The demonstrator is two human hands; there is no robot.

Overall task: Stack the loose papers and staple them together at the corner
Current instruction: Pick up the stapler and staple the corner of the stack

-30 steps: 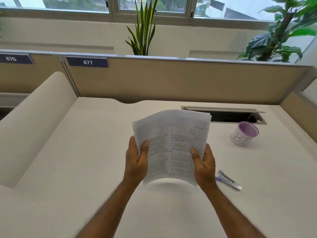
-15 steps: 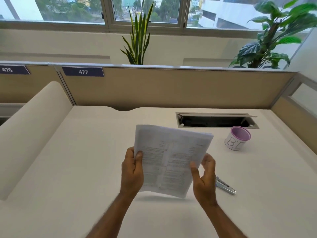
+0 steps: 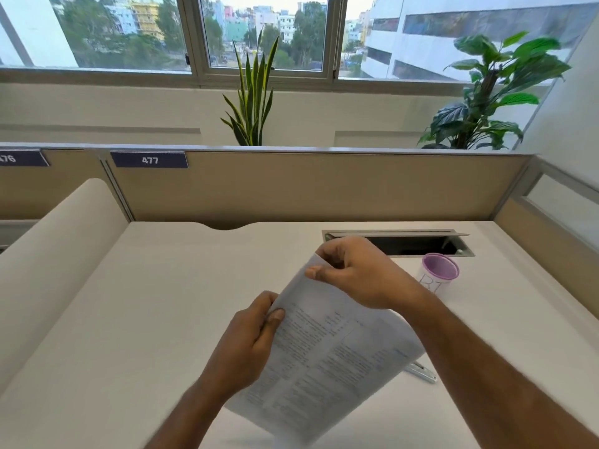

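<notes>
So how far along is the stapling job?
Done: the papers are gathered into one stack, off the desk. In hand: left hand grips the side edge, right hand pinches the top corner. Left: the stapler lies untouched on the desk; no staple visible.

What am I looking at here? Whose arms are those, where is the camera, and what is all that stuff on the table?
The camera sits on a person's head, looking forward and down, so the two arms are that person's own. There is only this one view. The left hand pinches the left edge of a stack of printed papers, and the right hand pinches its top corner. The papers are held tilted above the white desk, not lying on it. On the desk, a stapler peeks out from behind the papers on the right. Farther back stands a white cup with a purple inside and letters on it. Behind the desk are a divider wall, plants and windows.
</notes>
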